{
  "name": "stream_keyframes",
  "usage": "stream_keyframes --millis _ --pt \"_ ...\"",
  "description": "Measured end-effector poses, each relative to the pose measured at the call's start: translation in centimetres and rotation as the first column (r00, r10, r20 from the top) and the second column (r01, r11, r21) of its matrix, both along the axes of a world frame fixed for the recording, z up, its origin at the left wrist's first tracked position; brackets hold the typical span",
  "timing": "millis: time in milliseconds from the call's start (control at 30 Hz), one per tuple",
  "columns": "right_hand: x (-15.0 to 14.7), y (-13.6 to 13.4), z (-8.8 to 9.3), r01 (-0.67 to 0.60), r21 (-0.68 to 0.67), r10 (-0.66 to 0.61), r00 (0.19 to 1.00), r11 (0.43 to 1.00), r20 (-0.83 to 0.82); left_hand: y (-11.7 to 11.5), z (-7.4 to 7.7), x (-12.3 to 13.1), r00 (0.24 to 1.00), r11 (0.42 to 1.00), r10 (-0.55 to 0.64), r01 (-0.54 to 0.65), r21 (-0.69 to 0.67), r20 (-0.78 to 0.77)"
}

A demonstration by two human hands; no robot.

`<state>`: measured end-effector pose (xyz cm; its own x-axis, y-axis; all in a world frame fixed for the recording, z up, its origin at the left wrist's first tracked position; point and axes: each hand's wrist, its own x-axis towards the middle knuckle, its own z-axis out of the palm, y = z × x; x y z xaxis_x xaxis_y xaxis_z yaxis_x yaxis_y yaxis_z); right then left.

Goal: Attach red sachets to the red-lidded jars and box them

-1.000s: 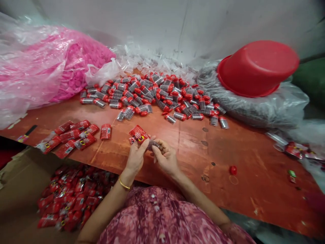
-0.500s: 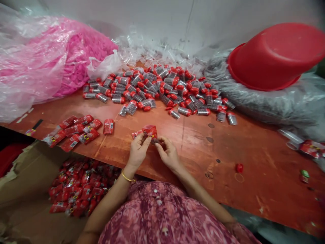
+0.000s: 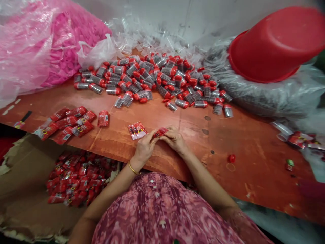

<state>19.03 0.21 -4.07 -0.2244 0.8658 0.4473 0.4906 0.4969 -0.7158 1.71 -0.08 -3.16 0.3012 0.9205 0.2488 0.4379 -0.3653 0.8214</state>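
Observation:
My left hand (image 3: 145, 148) and my right hand (image 3: 175, 139) meet at the near edge of the wooden table (image 3: 254, 159). Together they pinch a small red packet (image 3: 159, 132) with a tube inside it. A flat red wrapper (image 3: 137, 130) lies on the table just left of my hands. Farther back lies a big heap of small clear tubes with red caps (image 3: 157, 79). Several filled red packets (image 3: 71, 123) lie in a group at the left of the table.
A cardboard box (image 3: 25, 196) holding many red packets sits below the table at the left. A pink plastic bag (image 3: 38, 44) fills the back left. An upturned red basin (image 3: 274, 44) rests on a grey bag (image 3: 264, 98) at the right. A loose red cap (image 3: 231, 158) lies near the front.
The red wrapper my left hand held up now lies flat on the table. Both hands have come down onto a small packet, and the view has tilted down.

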Motion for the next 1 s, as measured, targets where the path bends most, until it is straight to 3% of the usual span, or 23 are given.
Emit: stream_keyframes --millis 100,300,433,633,767,900,1000 --pt "0.3 0.2 0.1 -0.011 -0.029 0.013 0.998 1.000 0.054 0.1 -0.2 -0.1 0.999 0.996 -0.011 0.015 0.086 -0.048" --pt "0.5 0.4 1.1 -0.088 -0.105 0.096 0.993 0.991 0.067 0.2 0.1 -0.2 0.996 0.996 -0.050 0.055 0.073 -0.069" --pt "0.5 0.3 1.5 -0.127 -0.123 0.133 0.990 0.984 0.041 -0.1 -0.5 0.2 0.995 0.991 -0.023 0.035 0.130 -0.094" --pt "1.0 0.6 0.6 -0.134 -0.101 0.150 0.974 0.986 0.169 -0.7 -1.4 0.6 0.940 0.987 0.059 -0.005 0.160 -0.335" --pt "1.0 0.5 -0.1 -0.089 -0.078 0.104 0.972 0.993 0.211 -0.8 -1.4 0.8 0.896 0.989 0.049 0.019 0.149 -0.442" --pt "1.0 0.5 -0.3 -0.004 -0.045 0.017 0.959 0.999 0.284 -0.9 -1.3 0.7 0.872 0.984 0.062 0.028 0.176 -0.486" --pt "1.0 0.6 -0.4 -0.009 -0.026 0.016 0.949 1.000 0.315 -1.2 -1.5 0.6 0.867 0.980 0.082 0.021 0.200 -0.491"
